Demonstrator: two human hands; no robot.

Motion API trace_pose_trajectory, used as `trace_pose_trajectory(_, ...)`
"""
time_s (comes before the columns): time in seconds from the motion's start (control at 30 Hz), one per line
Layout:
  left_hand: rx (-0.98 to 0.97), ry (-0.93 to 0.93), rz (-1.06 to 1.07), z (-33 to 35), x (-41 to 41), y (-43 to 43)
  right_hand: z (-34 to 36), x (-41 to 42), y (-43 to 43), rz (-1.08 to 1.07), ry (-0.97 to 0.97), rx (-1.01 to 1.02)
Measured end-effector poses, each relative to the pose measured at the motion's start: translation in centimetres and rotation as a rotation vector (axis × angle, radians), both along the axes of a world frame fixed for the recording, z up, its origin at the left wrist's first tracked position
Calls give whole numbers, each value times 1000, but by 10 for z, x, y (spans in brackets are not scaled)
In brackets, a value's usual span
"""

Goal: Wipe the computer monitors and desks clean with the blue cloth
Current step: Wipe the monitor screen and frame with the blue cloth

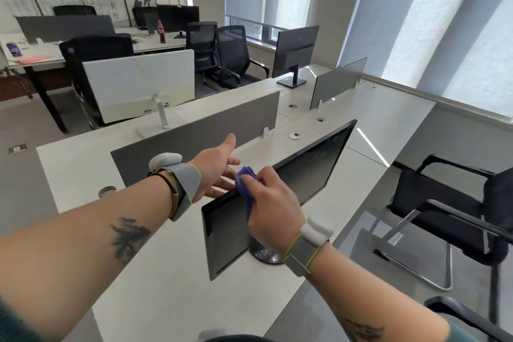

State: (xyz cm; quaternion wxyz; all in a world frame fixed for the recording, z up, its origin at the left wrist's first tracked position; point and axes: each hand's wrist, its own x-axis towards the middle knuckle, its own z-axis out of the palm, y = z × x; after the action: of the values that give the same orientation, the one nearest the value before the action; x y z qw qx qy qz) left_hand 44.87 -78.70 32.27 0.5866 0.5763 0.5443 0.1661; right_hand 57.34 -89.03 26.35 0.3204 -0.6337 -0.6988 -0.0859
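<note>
Two bare forearms, each with a grey strap and a white pod at the wrist, reach forward from the bottom of the head view over a long white worktop point(155, 253). On it stands a flat black computer monitor point(311, 164) with a dark screen, on a round dark base point(263, 254).

At the top edge of this monitor, near its left corner, the right hand point(273, 208) has its fingers curled round a crumpled blue cloth point(245, 179) and holds it against the frame and upper screen. Part of the cloth hangs down over the glass.

Just beside the cloth, the left hand point(215, 168) is spread, with straight fingers point(232, 161) and the thumb raised. Its lower fingers reach behind the monitor's top edge; whether they touch it cannot be told.

Behind the monitor a low grey divider panel point(194, 133) runs along the worktop. Beyond it a white monitor point(138, 83) shows its back, and farther right stands another black monitor point(295, 50). A black chair with a metal frame point(444, 208) sits to the right of the worktop. A dark cola bottle with a red cap point(161, 32) stands on a distant desk.
</note>
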Motion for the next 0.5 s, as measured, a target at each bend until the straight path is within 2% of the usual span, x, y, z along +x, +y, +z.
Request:
trace_pose_trajectory(0.07, 6, 27, -12, 0, -4, -1, 0, 9, 2, -22, 8, -13)
trace_pose_trajectory(0.2, 43, 99, -42, -8, -9, -5, 2, 55, 26, -295, 89, -59)
trace_pose_trajectory(0.3, 100, 105, -55, -15, -7, -13, 11, 81, 40, -422, 189, -152)
trace_pose_trajectory(0.4, 177, 162, -102, -17, -1, -20, 14, 76, 39, -414, 230, -117)
trace_pose_trajectory(0.5, 338, 322, -246, -16, 2, -22, 1, 47, 21, -241, 160, -29)
